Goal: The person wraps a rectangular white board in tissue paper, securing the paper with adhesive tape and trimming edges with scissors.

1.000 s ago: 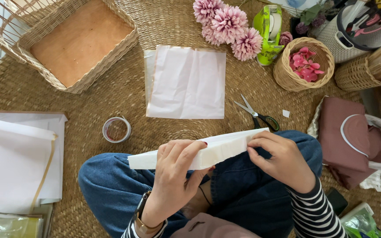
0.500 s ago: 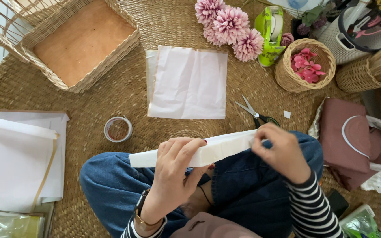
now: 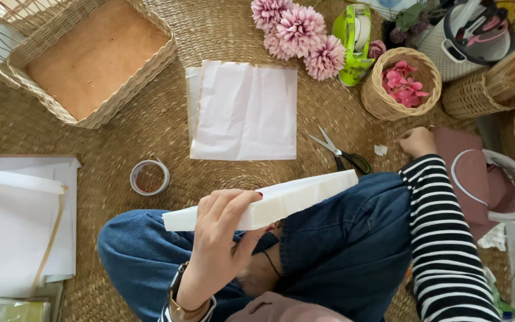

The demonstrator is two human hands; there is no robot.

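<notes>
You are sitting cross-legged in blue jeans on a round woven straw mat (image 3: pixel 150 125) that fills nearly the whole view. At its upper left stands a square wicker basket (image 3: pixel 144 71) with a bare brown bottom. Along the left edge lies a stack of white paper sheets (image 3: pixel 13 232). Straight ahead of your knees a creased white sheet of paper (image 3: pixel 245 110) lies flat on the mat.

Your left hand (image 3: pixel 222 244) is closed around a long white wrapped block (image 3: pixel 281 200): fingers curl over its top face, thumb underneath, gripping near its left half. The block is held above your lap, tilted so its right end rises toward your right knee.

Your right hand (image 3: pixel 417 142), in a black-and-white striped sleeve, is stretched out to the mat on the right, well apart from the block. Its fingers are loosely curled; you cannot tell whether it holds anything. A small white scrap (image 3: pixel 380 149) lies just beside it.

Beyond the sheet lie three pink chrysanthemum heads (image 3: pixel 299 30), with a lime-green tape dispenser (image 3: pixel 356 45) beside them and a small round basket of pink petals (image 3: pixel 400 83) to the right. Scissors (image 3: pixel 338 152) rest near your right knee, and a roll of clear tape (image 3: pixel 149 177) sits near your left knee.
</notes>
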